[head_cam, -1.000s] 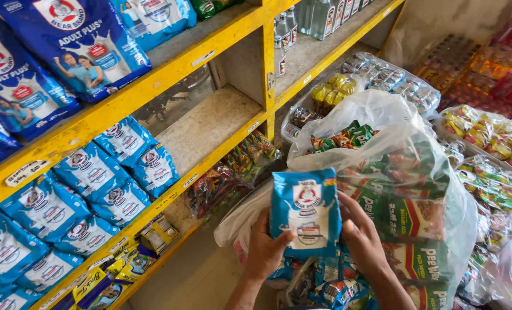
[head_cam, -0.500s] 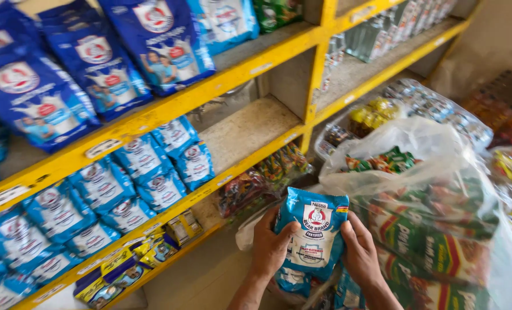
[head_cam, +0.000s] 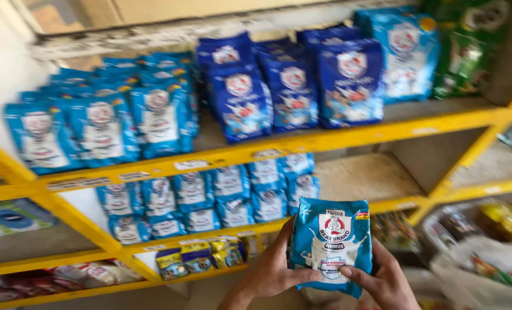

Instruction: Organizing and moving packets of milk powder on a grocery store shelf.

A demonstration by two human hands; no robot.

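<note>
I hold a light blue pouch (head_cam: 332, 244) with a white and red round emblem upright in front of the shelves. My left hand (head_cam: 273, 270) grips its left edge, thumb across the lower front. My right hand (head_cam: 382, 278) holds its right side from below, thumb on the front. Behind it runs a yellow metal shelf rack (head_cam: 302, 146). The middle shelf carries several matching light blue pouches (head_cam: 227, 192). The top shelf holds rows of larger light blue bags (head_cam: 101, 129) and dark blue bags (head_cam: 290, 86).
Green bags (head_cam: 468, 46) stand at the top right of the rack. Small yellow and blue packets (head_cam: 204, 255) sit on the lower shelf. A clear plastic sack of goods (head_cam: 485, 258) lies at the lower right. The middle shelf's right part (head_cam: 365, 178) is bare board.
The view has swung up and left from the plastic sack toward the shelves. The pouch stays in both hands and has risen to the height of the middle shelf.
</note>
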